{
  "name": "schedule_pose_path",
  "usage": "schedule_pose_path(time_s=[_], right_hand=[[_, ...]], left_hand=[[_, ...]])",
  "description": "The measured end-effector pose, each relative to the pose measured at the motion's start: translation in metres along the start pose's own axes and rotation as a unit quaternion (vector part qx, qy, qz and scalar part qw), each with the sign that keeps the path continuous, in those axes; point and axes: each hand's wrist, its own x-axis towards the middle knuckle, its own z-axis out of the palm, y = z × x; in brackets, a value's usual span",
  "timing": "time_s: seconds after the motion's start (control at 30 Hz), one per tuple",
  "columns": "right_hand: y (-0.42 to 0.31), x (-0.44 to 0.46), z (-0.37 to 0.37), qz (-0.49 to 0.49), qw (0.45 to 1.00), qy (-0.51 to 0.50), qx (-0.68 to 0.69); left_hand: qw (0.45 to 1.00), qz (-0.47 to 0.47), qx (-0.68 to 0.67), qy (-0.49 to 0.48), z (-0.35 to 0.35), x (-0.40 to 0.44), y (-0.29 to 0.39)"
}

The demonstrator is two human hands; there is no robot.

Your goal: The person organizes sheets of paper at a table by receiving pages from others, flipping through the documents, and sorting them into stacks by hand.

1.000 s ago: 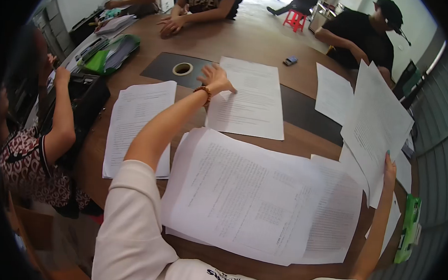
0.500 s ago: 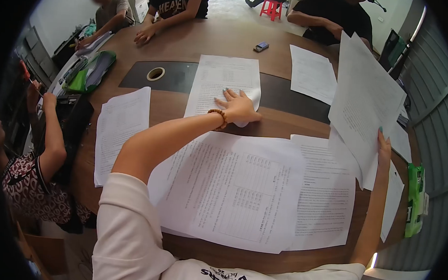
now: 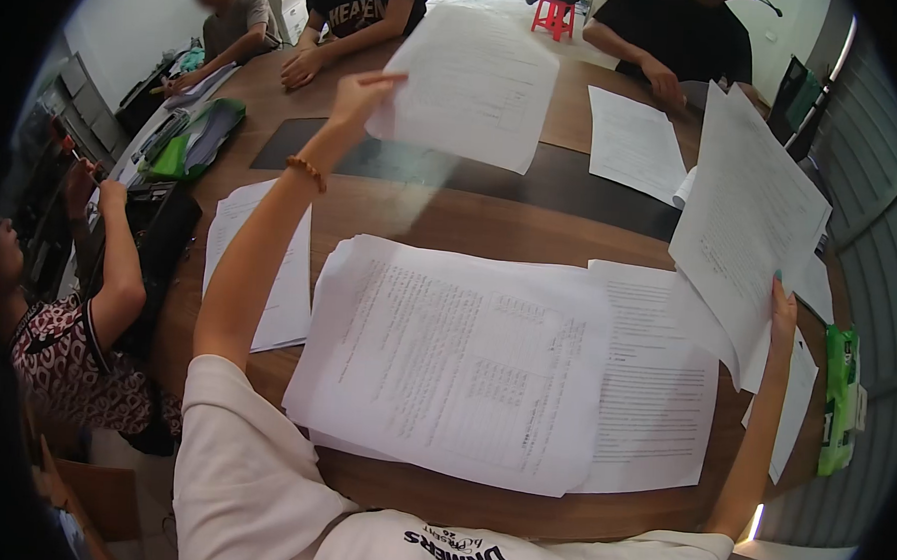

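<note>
With the clock centred on the broad stack of white printed sheets (image 3: 445,360) on the brown wooden counter (image 3: 441,212), a single white printed sheet (image 3: 467,91) is held raised at twelve o'clock. Its left edge is pinched between the closed fingers of the left hand (image 3: 359,98), while its far side is left unsupported. At two o'clock, a tall sheaf of white printed paper (image 3: 749,218) is gripped near its lower right edge by the right hand (image 3: 784,310); its fingers are pressed on the paper, though partly hidden by it. The sheaf is tilted upward, its lower corner hung over a second set of printed sheets (image 3: 659,389) at three o'clock, which is partly covered by the broad stack. A thinner white paper pile (image 3: 286,298) is seen at ten o'clock, beneath the left forearm, and a loose white sheet (image 3: 630,143) is laid at one o'clock, near another person's hand (image 3: 663,84). The raised sheet could be creased or torn if it is pulled by that one edge. The sheaf could be fanned apart or bent if its one-sided grip is loosened, and pages below could be dragged out of line if they are brushed by its hanging corner.
</note>
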Motion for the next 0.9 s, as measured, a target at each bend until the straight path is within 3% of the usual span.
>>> schedule_pose_path(time_s=[0.13,0.23,0.37,0.43,0.47,0.5,0.57,0.6,0.67,0.7,0.77,0.8,0.87,0.9], right_hand=[[-0.003,0.0,0.014,0.024,1.0,-0.01,0.014],[-0.01,-0.003,0.03,0.031,0.999,-0.01,0.0],[-0.011,0.003,0.036,0.039,0.999,-0.025,-0.007],[-0.007,0.005,0.035,0.027,0.999,-0.023,-0.017],[-0.005,0.007,0.033,0.017,0.999,-0.017,-0.025],[-0.003,0.011,0.033,0.014,0.999,-0.03,-0.023],[0.0,0.016,0.03,0.013,0.999,-0.048,-0.016],[0.003,0.017,0.027,0.015,0.998,-0.056,-0.012],[0.015,0.024,0.022,0.008,0.997,-0.074,0.013],[0.017,0.023,0.025,0.007,0.997,-0.081,0.016],[0.019,0.02,0.025,0.006,0.996,-0.078,0.038],[0.023,0.02,0.024,0.002,0.995,-0.087,0.041],[0.029,0.022,0.027,-0.007,0.996,-0.086,0.028],[0.029,0.025,0.031,-0.015,0.996,-0.082,0.014]], left_hand=[[0.981,-0.179,0.062,-0.047,-0.015,-0.038,-0.048],[0.957,-0.239,0.14,-0.085,-0.013,-0.062,-0.059],[0.948,-0.219,0.211,-0.097,-0.016,-0.064,-0.061],[0.898,-0.094,0.402,-0.151,-0.014,-0.062,-0.058],[0.892,-0.07,0.421,-0.149,-0.014,-0.061,-0.059],[0.893,-0.077,0.422,-0.137,-0.015,-0.06,-0.056],[0.853,-0.128,0.449,-0.236,-0.022,-0.062,-0.05],[0.852,-0.139,0.452,-0.226,-0.028,-0.071,-0.047],[0.841,-0.082,0.529,-0.079,-0.036,-0.094,-0.04],[0.84,-0.087,0.531,-0.072,-0.044,-0.108,-0.042],[0.734,-0.079,0.67,0.071,-0.07,-0.133,-0.043],[0.733,-0.079,0.671,0.075,-0.082,-0.142,-0.05],[0.771,-0.234,0.591,0.042,-0.099,-0.157,-0.063],[0.771,-0.236,0.591,0.043,-0.102,-0.156,-0.062]])
